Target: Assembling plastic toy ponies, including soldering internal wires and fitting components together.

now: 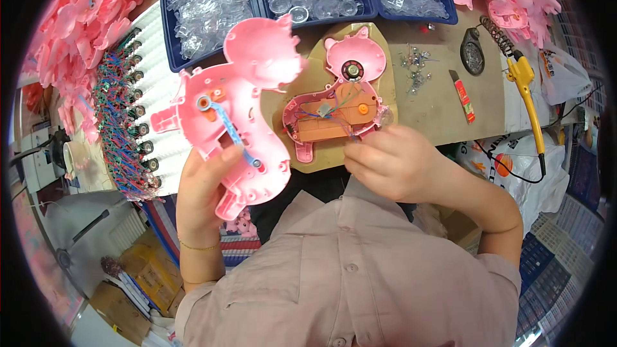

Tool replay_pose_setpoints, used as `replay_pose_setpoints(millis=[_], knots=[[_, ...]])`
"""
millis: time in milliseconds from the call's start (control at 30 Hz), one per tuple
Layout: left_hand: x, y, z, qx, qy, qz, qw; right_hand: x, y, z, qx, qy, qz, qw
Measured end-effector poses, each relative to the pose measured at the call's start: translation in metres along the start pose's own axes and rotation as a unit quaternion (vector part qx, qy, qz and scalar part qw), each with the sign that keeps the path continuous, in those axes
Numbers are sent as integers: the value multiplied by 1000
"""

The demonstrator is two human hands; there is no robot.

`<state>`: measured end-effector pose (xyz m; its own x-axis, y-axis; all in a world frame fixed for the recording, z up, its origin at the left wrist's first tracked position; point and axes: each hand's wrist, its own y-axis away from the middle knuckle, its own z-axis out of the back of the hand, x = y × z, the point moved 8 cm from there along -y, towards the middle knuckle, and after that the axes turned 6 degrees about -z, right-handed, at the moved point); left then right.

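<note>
In my left hand is one half of a pink animal-shaped toy shell, raised over the bench with its hollow side up and the thumb on its inner face. A blue lever runs across that inside from an orange mount. The matching pink shell half lies on a tan board. It holds a round black speaker, an orange gearbox and loose thin wires. My right hand is closed in a pinch at its lower right edge; the fingers hide what they grip. A small clear piece shows just above them.
Blue bins of clear plastic parts stand at the back. Wired speakers line the left, below piled pink shells. On the right are loose screws, a red-and-black cutter-shaped item and a corded yellow electric screwdriver.
</note>
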<state>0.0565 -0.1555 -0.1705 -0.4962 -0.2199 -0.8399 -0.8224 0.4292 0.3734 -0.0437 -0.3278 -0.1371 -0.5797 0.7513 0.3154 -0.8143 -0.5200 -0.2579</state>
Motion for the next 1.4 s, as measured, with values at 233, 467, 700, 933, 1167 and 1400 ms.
replay_pose_setpoints(millis=[233,467,700,933,1167,1400], knots=[[14,-22,-25,21,-36,-37,998,-38,-20,5,-108,-292,-211,927],[10,-28,-42,-4,-225,-125,966,-53,-7,8,-145,-409,-324,841],[14,-15,-56,-13,-283,-181,942,-23,-29,26,-255,-81,-238,934],[22,-14,-61,9,-301,-213,929,-29,-25,21,-285,-89,-292,909],[15,-14,-64,5,-350,-299,888,-30,-24,21,-270,-93,-293,913],[18,-16,-63,-11,-348,-281,894,-33,-22,18,-270,-104,-298,910]])
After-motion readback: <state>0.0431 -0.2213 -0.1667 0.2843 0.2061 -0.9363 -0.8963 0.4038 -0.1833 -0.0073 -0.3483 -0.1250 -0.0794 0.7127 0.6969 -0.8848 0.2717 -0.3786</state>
